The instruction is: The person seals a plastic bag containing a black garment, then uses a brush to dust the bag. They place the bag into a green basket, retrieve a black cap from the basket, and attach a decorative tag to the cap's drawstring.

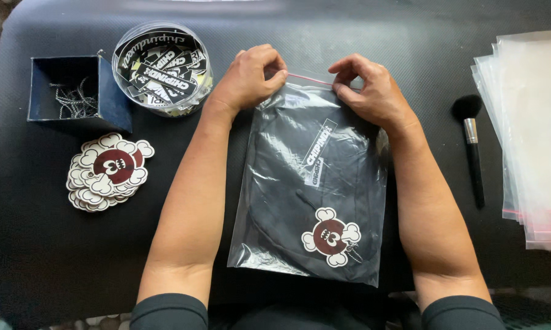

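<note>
On the desk (55,256), mid-surface: bag (315,183) with both hands at its far edge.

Left hand (251,76) and right hand (370,85) pinch narrow on the bag's red seal strip (309,78), one at each end, apparently to keep it taut. Inside the bag: dark garment (288,201), tag (332,237), sticker (319,153). Left of the bag: tag stack (109,171), sticker tub (162,67), chain box (74,95). Right of the bag: brush (471,143), spare bags (535,134).

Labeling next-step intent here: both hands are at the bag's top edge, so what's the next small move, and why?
Probably slide the pinching fingers along the red zip strip to press it shut. The left hand and right hand each pinch the clear bag at its top, and the dark garment with its tag already lies inside.
</note>
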